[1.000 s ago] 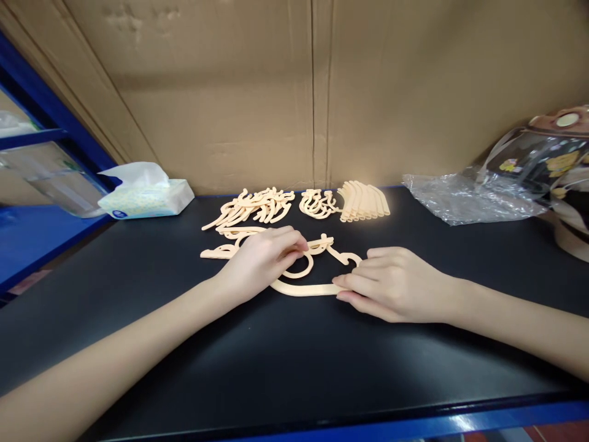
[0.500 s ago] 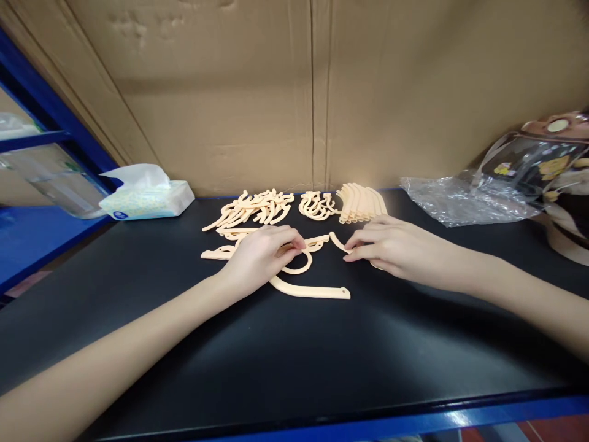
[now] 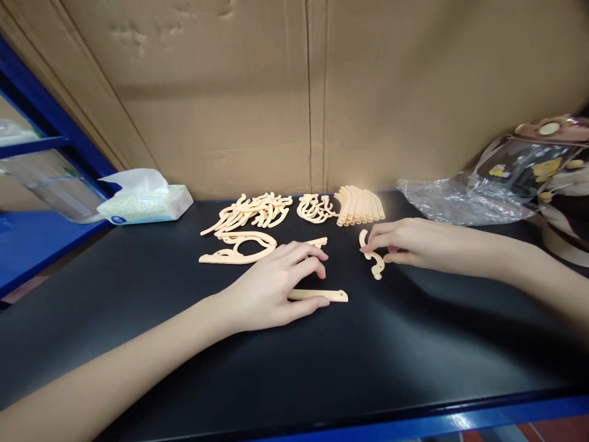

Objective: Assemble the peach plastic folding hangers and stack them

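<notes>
pinching a hook in right grip; left grip spread over strip; logo on tissue pack illegible

Middling, diffuse light leaves a soft sheen on the table. At its back, the stack looks brightest; on its right, a broad shadow spreads below the right arm and the bag glints. Glare spots its front rail. Left of it, the frame slants, stretched.
</notes>
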